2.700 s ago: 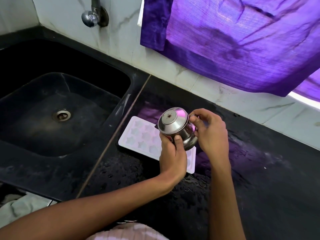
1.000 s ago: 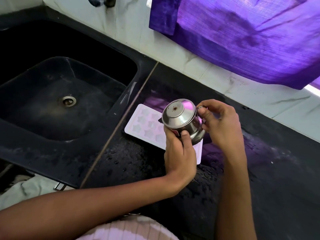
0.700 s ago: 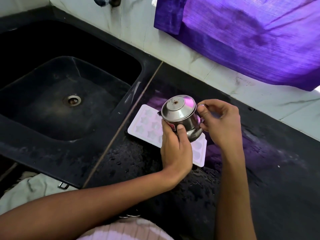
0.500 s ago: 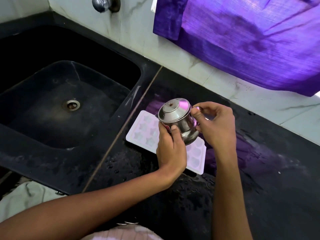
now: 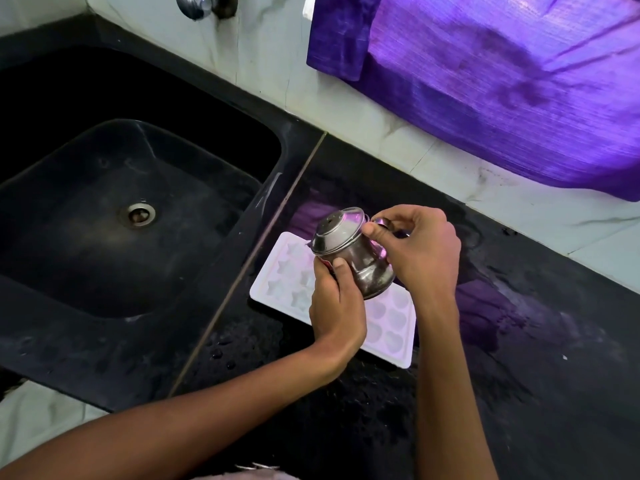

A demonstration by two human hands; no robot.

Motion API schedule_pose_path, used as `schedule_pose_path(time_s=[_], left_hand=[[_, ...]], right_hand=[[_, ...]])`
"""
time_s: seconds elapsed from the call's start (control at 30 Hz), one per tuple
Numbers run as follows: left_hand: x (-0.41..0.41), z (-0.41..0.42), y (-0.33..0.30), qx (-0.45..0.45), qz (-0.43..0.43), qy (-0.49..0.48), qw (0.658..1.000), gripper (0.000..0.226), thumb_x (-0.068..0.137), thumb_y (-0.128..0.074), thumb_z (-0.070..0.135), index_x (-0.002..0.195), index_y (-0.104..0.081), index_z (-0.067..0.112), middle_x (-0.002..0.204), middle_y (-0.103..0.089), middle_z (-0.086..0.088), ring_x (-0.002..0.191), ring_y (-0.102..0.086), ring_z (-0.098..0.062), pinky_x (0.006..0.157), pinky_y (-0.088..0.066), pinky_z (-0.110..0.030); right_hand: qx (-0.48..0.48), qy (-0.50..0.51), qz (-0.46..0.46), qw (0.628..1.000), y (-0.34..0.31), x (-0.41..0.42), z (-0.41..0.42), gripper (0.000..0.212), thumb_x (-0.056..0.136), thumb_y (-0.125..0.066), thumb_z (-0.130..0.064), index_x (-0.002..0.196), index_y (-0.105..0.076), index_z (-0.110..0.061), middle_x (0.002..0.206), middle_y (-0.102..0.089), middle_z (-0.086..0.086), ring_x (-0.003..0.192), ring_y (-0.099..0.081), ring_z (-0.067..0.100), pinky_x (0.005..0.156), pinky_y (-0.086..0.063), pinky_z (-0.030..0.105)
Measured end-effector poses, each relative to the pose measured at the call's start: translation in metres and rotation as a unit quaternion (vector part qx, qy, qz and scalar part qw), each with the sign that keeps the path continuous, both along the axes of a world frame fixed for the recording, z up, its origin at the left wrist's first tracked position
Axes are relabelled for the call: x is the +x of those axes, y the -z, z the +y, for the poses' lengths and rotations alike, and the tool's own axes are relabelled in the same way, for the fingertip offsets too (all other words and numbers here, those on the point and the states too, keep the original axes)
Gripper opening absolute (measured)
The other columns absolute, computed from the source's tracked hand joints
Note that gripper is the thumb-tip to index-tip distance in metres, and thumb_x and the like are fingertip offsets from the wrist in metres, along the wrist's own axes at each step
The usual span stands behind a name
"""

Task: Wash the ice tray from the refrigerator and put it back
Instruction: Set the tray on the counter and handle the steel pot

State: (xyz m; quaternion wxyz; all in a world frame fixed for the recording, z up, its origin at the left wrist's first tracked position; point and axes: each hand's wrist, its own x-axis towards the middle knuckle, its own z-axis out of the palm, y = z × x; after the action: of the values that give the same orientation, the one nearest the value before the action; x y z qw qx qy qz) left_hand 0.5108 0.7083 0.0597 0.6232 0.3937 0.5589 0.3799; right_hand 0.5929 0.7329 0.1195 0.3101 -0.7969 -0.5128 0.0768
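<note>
A white ice tray (image 5: pixel 287 282) with star and heart moulds lies flat on the wet black counter, just right of the sink. Above its middle I hold a small steel pot (image 5: pixel 349 251) with a domed lid, tipped toward the left. My left hand (image 5: pixel 337 306) wraps around the pot's body from below. My right hand (image 5: pixel 419 251) pinches the pot's handle at the lid's rim. Both hands and the pot hide the tray's middle.
A black sink (image 5: pixel 263 188) with a round drain (image 5: pixel 140 214) fills the left side. A chrome tap (image 5: pixel 195 5) sticks out of the tiled wall above it. A purple cloth (image 5: pixel 502 81) hangs over the wall at upper right. Water drops lie on the counter (image 5: pixel 536 358) near the tray.
The pot has tipped further to the left, its lid now facing more sideways. Both hands keep their grip above the tray; the tray has not moved.
</note>
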Motion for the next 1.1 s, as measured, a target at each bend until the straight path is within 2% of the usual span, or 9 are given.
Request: schedule_pose_path(time_s=[0.1, 0.23, 0.33, 0.47, 0.67, 0.8, 0.87, 0.93, 1.1], left_hand=[[0.000, 0.002, 0.002, -0.003, -0.004, 0.003, 1.000, 0.040, 0.101, -0.023, 0.038, 0.137, -0.039, 0.030, 0.089, -0.050, 0.025, 0.094, -0.052, -0.012, 0.089, -0.040, -0.029], [0.000, 0.004, 0.001, -0.012, -0.006, 0.005, 1.000, 0.041, 0.101, -0.023, 0.039, 0.138, -0.037, 0.032, 0.098, -0.053, 0.018, 0.094, -0.051, -0.012, 0.086, -0.037, -0.027], [0.000, 0.004, 0.001, -0.012, -0.010, 0.007, 1.000, 0.041, 0.101, -0.023, 0.039, 0.138, -0.037, 0.032, 0.095, -0.051, 0.021, 0.094, -0.052, -0.011, 0.086, -0.037, -0.027], [-0.001, 0.004, -0.002, -0.011, -0.012, 0.013, 1.000, 0.040, 0.101, -0.022, 0.038, 0.138, -0.036, 0.032, 0.092, -0.048, 0.023, 0.092, -0.050, -0.009, 0.084, -0.034, -0.024], [-0.003, 0.004, -0.006, 0.007, -0.005, 0.012, 1.000, 0.038, 0.101, -0.023, 0.036, 0.136, -0.038, 0.032, 0.087, -0.049, 0.027, 0.077, -0.047, 0.002, 0.080, -0.032, -0.022], [-0.003, 0.003, -0.008, 0.034, -0.004, 0.012, 0.999, 0.041, 0.101, -0.025, 0.035, 0.142, -0.031, 0.034, 0.108, -0.051, 0.019, 0.090, -0.048, -0.003, 0.080, -0.033, -0.020], [-0.003, 0.002, -0.008, 0.045, -0.006, 0.008, 0.999, 0.042, 0.101, -0.026, 0.034, 0.143, -0.029, 0.035, 0.110, -0.050, 0.020, 0.092, -0.047, -0.002, 0.074, -0.034, -0.014], [-0.004, 0.000, -0.007, 0.050, -0.006, 0.006, 0.999, 0.042, 0.101, -0.026, 0.033, 0.143, -0.028, 0.035, 0.110, -0.049, 0.021, 0.092, -0.047, -0.002, 0.069, -0.033, -0.007], [-0.005, -0.006, -0.007, 0.060, -0.014, -0.001, 0.998, 0.043, 0.101, -0.028, 0.032, 0.143, -0.027, 0.034, 0.115, -0.050, 0.020, 0.096, -0.049, -0.001, 0.072, -0.034, -0.006]], right_hand=[[-0.005, 0.001, 0.003, 1.000, 0.000, 0.000, 0.003, 0.012, 0.070, -0.079, -0.036, 0.074, -0.070, -0.031, 0.065, -0.060, -0.020, 0.070, -0.060, -0.001, 0.060, -0.040, 0.011], [-0.008, 0.002, 0.005, 1.000, -0.001, -0.002, 0.003, 0.012, 0.071, -0.079, -0.036, 0.073, -0.069, -0.032, 0.065, -0.061, -0.020, 0.070, -0.059, -0.005, 0.058, -0.036, 0.006], [-0.010, 0.006, 0.004, 1.000, -0.001, -0.002, 0.003, 0.014, 0.071, -0.079, -0.036, 0.071, -0.065, -0.034, 0.063, -0.058, -0.023, 0.068, -0.057, -0.008, 0.056, -0.033, 0.000], [-0.006, 0.011, 0.008, 1.000, -0.002, -0.002, 0.003, 0.012, 0.072, -0.079, -0.037, 0.074, -0.069, -0.031, 0.066, -0.061, -0.020, 0.070, -0.058, -0.007, 0.057, -0.034, 0.004], [0.004, 0.019, 0.012, 1.000, -0.004, -0.003, 0.000, 0.011, 0.073, -0.078, -0.037, 0.077, -0.070, -0.031, 0.071, -0.066, -0.017, 0.075, -0.060, -0.006, 0.056, -0.032, 0.002], [0.021, 0.021, 0.037, 0.999, -0.004, -0.004, -0.004, 0.008, 0.075, -0.076, -0.032, 0.076, -0.068, -0.032, 0.073, -0.065, -0.020, 0.080, -0.062, -0.001, 0.062, -0.042, 0.012], [0.030, 0.024, 0.056, 0.998, -0.003, -0.003, -0.005, 0.008, 0.076, -0.076, -0.030, 0.076, -0.069, -0.031, 0.074, -0.067, -0.018, 0.081, -0.064, 0.002, 0.066, -0.053, 0.025], [0.034, 0.024, 0.072, 0.997, -0.002, -0.004, -0.007, 0.009, 0.076, -0.076, -0.027, 0.076, -0.069, -0.031, 0.075, -0.068, -0.016, 0.082, -0.065, 0.005, 0.070, -0.057, 0.039], [0.026, 0.002, 0.076, 0.997, -0.004, -0.005, -0.011, 0.013, 0.079, -0.074, -0.024, 0.075, -0.066, -0.034, 0.077, -0.068, -0.015, 0.084, -0.065, 0.009, 0.070, -0.057, 0.044]])
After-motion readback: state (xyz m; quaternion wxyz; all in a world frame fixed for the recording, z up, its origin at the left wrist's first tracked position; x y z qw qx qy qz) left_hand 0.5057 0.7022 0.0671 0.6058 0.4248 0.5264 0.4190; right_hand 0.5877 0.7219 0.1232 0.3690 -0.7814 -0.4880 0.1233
